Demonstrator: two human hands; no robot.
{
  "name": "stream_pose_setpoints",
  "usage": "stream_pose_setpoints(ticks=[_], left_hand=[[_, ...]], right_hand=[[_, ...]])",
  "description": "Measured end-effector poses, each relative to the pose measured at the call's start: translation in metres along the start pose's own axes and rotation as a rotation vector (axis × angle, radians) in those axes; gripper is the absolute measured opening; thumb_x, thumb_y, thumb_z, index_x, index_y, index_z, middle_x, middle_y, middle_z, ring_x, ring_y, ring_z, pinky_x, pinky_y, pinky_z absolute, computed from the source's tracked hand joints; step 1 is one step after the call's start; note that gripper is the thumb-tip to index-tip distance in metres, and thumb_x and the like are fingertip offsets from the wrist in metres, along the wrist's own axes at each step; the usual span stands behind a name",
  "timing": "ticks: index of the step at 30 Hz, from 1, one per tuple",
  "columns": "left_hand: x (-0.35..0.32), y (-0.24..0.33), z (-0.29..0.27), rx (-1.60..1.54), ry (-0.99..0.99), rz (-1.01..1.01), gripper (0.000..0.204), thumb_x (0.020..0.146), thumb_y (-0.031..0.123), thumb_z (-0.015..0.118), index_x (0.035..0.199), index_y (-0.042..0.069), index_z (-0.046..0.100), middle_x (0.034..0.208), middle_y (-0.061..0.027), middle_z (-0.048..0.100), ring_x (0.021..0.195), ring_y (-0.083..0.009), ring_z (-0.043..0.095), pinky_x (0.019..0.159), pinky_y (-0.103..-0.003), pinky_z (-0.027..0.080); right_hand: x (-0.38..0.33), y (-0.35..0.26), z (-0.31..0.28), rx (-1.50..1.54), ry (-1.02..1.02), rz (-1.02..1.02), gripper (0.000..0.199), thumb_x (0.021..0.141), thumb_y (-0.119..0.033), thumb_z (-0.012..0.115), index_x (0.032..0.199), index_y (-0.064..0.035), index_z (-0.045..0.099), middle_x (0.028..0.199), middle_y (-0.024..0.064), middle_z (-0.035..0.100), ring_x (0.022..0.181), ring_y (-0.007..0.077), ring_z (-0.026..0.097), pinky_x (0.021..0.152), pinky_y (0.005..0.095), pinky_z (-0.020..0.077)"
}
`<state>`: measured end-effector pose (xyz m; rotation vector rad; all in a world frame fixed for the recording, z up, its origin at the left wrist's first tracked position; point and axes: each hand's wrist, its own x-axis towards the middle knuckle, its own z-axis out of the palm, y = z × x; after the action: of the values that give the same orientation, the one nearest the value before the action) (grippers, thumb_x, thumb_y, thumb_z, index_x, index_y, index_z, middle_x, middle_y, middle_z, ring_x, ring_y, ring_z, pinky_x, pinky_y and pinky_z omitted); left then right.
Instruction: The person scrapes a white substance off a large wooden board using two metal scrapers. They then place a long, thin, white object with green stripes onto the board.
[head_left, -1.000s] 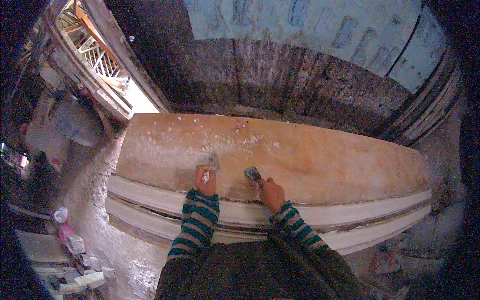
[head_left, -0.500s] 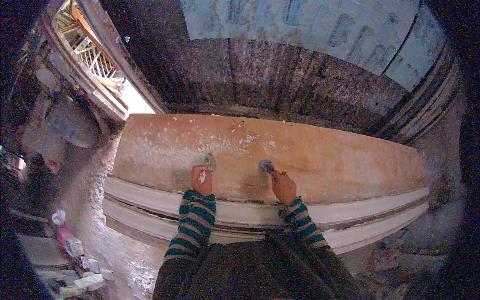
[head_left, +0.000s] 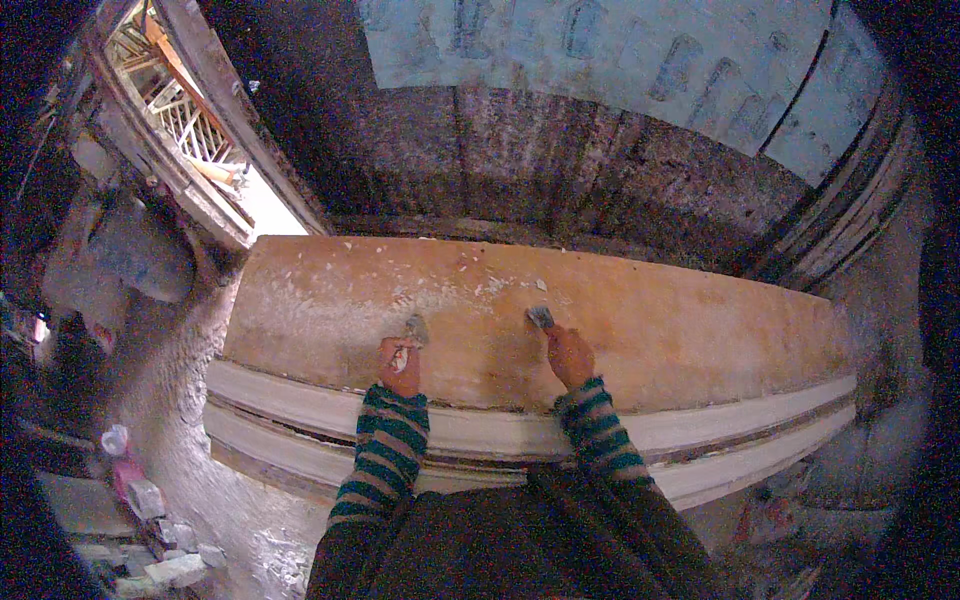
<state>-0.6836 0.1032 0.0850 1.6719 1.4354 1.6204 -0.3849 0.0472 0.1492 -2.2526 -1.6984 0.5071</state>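
Note:
Both hands work over an orange-brown wooden board (head_left: pixel 680 330). Closed in a fist, my left hand (head_left: pixel 400 368) grips a small scraper (head_left: pixel 415 327), its greyish blade end pointing away from me; white material shows at the fingers. To the right, my right hand (head_left: pixel 570 358) is wrapped round the handle of another scraper (head_left: pixel 540 317), whose grey blade is at the board, tilted to the left. White flakes (head_left: pixel 490 285) and powder lie on the board beyond and to the left of the blades. The handles are mostly hidden by my fingers.
Pale, long rails (head_left: pixel 480 430) run along the board's near side. A dark, stained wall with blue paint (head_left: pixel 600 50) rises behind. At the far left is a bright opening (head_left: pixel 270 205). White broken chunks (head_left: pixel 175 570) lie on the floor at lower left.
My right hand and its scraper have shifted slightly away from me across the board. My left hand stays nearly where it was. The view has tilted a little.

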Motion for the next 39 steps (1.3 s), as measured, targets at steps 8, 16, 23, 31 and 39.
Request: stream_pose_setpoints(ticks=[8,16,23,31,39], left_hand=[[-0.01,-0.023,0.006,-0.297,0.053,-0.104,0.016,0.072,-0.008,0.062,0.078,0.006,0.058,0.081,-0.0068,0.057,0.078,-0.0171,0.056,0.073,-0.03,0.045],[0.002,0.011,-0.008,0.045,-0.04,0.012,0.013,0.074,-0.004,0.062,0.08,0.006,0.057,0.081,-0.0058,0.056,0.077,-0.0174,0.054,0.072,-0.029,0.044],[0.013,-0.008,0.015,-0.143,-0.065,0.01,0.015,0.074,-0.002,0.065,0.082,0.011,0.059,0.084,-0.0035,0.058,0.079,-0.0168,0.055,0.073,-0.03,0.044],[-0.034,0.072,0.178,-0.328,-0.334,-0.122,0.012,0.079,0.006,0.066,0.088,0.009,0.059,0.087,-0.0043,0.06,0.083,-0.0166,0.056,0.074,-0.031,0.047],[-0.097,0.069,0.318,-0.491,-0.582,-0.029,0.01,0.08,0.008,0.066,0.088,0.009,0.06,0.087,-0.0036,0.061,0.076,-0.0183,0.06,0.072,-0.031,0.049]], right_hand=[[-0.044,0.024,-0.021,0.05,0.224,-0.057,0.019,0.089,-0.021,0.052,0.104,-0.0148,0.062,0.09,0.0193,0.062,0.071,0.0403,0.063,0.061,0.0505,0.0513],[0.012,0.038,-0.006,0.018,0.142,0.043,0.023,0.089,-0.023,0.051,0.105,-0.0109,0.063,0.09,0.02,0.064,0.082,0.0387,0.062,0.066,0.0497,0.0513],[-0.029,0.065,-0.003,0.0,0.093,0.18,0.026,0.091,-0.025,0.049,0.105,-0.0093,0.064,0.09,0.0186,0.064,0.082,0.0383,0.062,0.069,0.0491,0.0506],[0.007,0.107,0.001,0.177,0.26,0.052,0.028,0.092,-0.027,0.05,0.108,-0.009,0.064,0.092,0.0187,0.065,0.085,0.037,0.061,0.074,0.0457,0.0496],[-0.069,0.112,-0.058,0.598,0.479,0.413,0.024,0.094,-0.015,0.051,0.113,-0.0041,0.062,0.109,0.0157,0.063,0.102,0.0297,0.06,0.088,0.0377,0.0459]])
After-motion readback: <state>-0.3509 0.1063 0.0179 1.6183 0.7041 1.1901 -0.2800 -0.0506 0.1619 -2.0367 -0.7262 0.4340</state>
